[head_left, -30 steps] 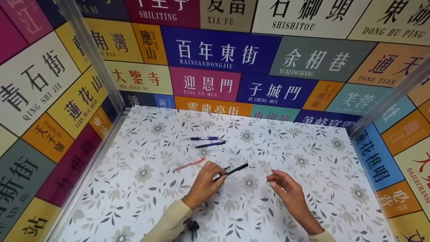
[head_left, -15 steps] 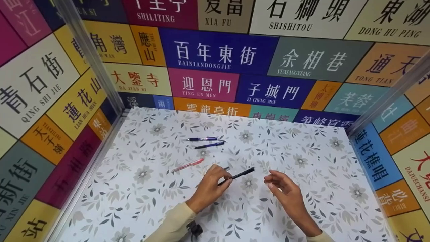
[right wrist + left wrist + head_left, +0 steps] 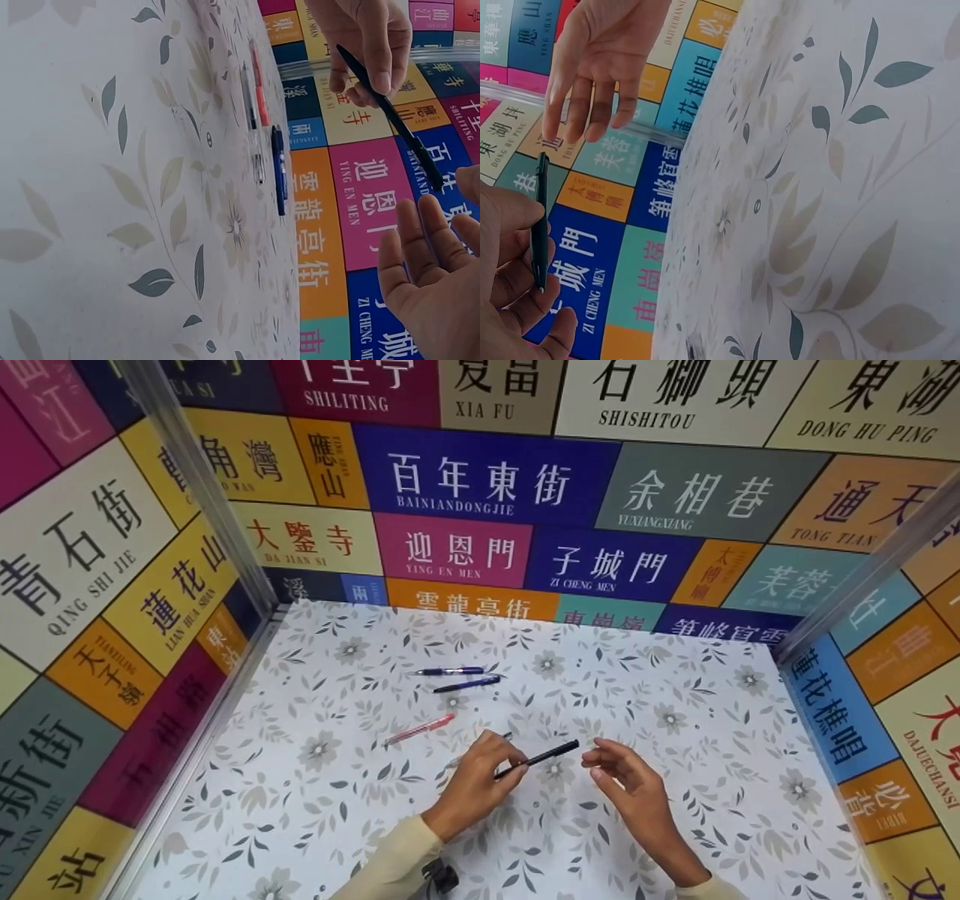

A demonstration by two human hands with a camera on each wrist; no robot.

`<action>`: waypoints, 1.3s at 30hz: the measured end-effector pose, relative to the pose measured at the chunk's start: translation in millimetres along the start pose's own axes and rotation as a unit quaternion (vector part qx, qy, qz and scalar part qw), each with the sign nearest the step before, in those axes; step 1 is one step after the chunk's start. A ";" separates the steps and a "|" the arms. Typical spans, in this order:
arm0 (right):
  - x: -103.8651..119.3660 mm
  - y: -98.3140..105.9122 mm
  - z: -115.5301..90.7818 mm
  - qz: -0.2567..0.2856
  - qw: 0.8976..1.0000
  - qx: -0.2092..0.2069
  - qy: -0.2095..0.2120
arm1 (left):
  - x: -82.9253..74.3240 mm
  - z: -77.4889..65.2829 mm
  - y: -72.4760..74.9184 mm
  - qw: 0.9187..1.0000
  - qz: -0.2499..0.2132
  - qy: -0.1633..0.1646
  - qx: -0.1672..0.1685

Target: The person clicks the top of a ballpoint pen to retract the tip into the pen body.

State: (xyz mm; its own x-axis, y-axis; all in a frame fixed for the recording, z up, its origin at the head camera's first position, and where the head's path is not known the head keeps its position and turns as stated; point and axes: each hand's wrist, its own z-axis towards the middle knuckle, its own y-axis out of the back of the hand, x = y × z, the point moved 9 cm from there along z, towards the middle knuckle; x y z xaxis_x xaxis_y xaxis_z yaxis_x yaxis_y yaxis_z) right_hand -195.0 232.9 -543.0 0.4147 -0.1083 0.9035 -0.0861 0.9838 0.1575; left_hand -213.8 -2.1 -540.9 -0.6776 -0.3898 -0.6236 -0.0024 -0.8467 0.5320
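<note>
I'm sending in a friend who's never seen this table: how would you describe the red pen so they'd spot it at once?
On the white, leaf-patterned tabletop, find the left hand, holding a black pen. Beyond that hand and to its left, the red pen lies slanted, nearer it than the two blue pens. It is the only red pen in view.

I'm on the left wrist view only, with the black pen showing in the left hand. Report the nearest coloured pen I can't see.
Observer: A red pen lies on the floral tablecloth, beyond and to the left of the left hand, as the head view shows.

Operator: Now tell me what lies farther out than that.

Observer: A blue pen and a second blue pen lie close together there, nearer the back wall.
</note>
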 end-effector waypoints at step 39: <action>8.7 -20.6 12.2 -0.047 0.998 0.027 0.017 | -3.8 -3.1 -22.4 0.995 -0.080 0.061 0.024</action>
State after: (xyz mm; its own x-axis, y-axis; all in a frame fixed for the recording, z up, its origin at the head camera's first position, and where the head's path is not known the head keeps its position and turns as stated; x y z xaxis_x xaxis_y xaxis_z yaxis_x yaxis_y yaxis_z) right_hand -200.7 210.0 -533.5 0.4534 -0.1942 0.8699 -0.0934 0.9602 0.2631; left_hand -208.9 17.3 -552.2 -0.5711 -0.2950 -0.7660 -0.1396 -0.8847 0.4448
